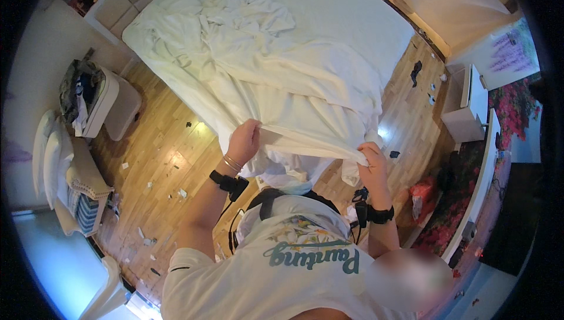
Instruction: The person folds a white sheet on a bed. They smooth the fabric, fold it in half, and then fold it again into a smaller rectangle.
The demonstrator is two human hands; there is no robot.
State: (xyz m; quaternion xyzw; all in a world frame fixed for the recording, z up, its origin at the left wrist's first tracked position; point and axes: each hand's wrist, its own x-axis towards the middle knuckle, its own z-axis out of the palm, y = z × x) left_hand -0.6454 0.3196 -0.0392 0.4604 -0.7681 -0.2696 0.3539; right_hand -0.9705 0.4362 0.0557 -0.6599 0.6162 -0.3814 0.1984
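A rumpled white bed sheet [294, 108] spreads over the lower part of the bed and hangs down in front of me. My left hand [245, 139] is closed on its near edge. At the other end of that edge, my right hand [372, 161] pinches the cloth. Between both hands the edge is drawn fairly taut, with loose folds hanging below. Farther up, a crumpled heap of white cloth [249, 12] lies on the pale mattress [341, 9]. I wear a black band with a small device on each wrist.
Litter and small dark items [416, 73] are scattered over the wooden floor [158, 150]. At left stand an open suitcase [108, 103] with clothes and an armchair [82, 173] with white pillows [53, 150]. A white drawer cabinet [467, 105] and a red bag [422, 194] are at right.
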